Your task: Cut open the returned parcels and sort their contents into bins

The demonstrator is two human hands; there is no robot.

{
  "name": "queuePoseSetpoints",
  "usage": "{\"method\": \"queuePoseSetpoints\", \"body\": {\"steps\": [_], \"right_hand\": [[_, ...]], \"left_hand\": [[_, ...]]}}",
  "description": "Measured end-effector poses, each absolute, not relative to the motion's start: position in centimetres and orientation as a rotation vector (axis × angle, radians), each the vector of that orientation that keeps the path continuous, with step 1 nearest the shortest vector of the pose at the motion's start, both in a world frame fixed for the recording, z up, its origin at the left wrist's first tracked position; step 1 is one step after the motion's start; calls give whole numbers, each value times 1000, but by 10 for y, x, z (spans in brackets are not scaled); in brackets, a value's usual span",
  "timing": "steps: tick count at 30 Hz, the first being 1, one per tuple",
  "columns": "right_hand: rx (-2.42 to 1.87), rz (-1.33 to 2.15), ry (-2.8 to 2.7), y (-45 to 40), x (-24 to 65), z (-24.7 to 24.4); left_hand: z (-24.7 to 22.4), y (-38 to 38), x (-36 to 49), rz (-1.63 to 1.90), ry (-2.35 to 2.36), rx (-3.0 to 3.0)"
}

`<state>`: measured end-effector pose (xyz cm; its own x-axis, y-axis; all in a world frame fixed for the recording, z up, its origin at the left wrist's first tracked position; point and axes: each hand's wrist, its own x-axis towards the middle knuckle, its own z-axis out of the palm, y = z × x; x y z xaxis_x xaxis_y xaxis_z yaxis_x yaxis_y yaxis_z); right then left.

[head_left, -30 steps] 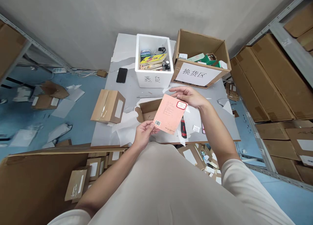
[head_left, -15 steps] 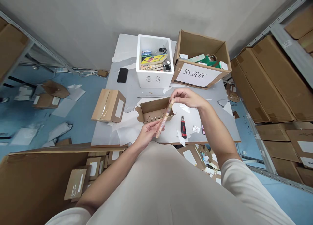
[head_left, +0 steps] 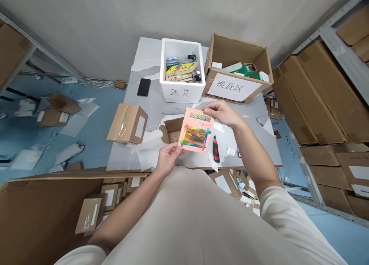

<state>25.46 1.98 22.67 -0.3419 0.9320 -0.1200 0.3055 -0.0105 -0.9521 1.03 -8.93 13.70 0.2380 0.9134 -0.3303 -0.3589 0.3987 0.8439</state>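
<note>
A thin pink book (head_left: 196,131) with a rainbow-framed picture faces up between my hands above the table. My left hand (head_left: 170,156) pinches its lower left corner, and my right hand (head_left: 220,112) grips its top edge near the right corner. Partly hidden behind the book is an open small cardboard box (head_left: 170,131). Just right of the book lies a red and black utility knife (head_left: 216,149). A closed, taped carton (head_left: 127,123) sits on the left of the table.
At the table's back stand a white foam box (head_left: 183,92) holding books and a cardboard box (head_left: 233,89) with small packages. A black phone (head_left: 144,87) lies near the left edge. Shelves (head_left: 337,65) of cartons are at the right; a large open carton (head_left: 43,215) is lower left.
The book has turned from edge-on to cover-up, now hiding much of the small open box. Both hands still hold it, and my left hand has shifted slightly left.
</note>
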Motion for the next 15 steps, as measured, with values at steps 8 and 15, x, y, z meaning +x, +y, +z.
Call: {"method": "queuePoseSetpoints", "body": {"steps": [8, 15], "right_hand": [[-1285, 1557, -1512, 18, 264, 216], [-1299, 1530, -1475, 24, 263, 215]], "left_hand": [[134, -88, 11, 996, 933, 642], [131, -87, 13, 1017, 882, 600]]}}
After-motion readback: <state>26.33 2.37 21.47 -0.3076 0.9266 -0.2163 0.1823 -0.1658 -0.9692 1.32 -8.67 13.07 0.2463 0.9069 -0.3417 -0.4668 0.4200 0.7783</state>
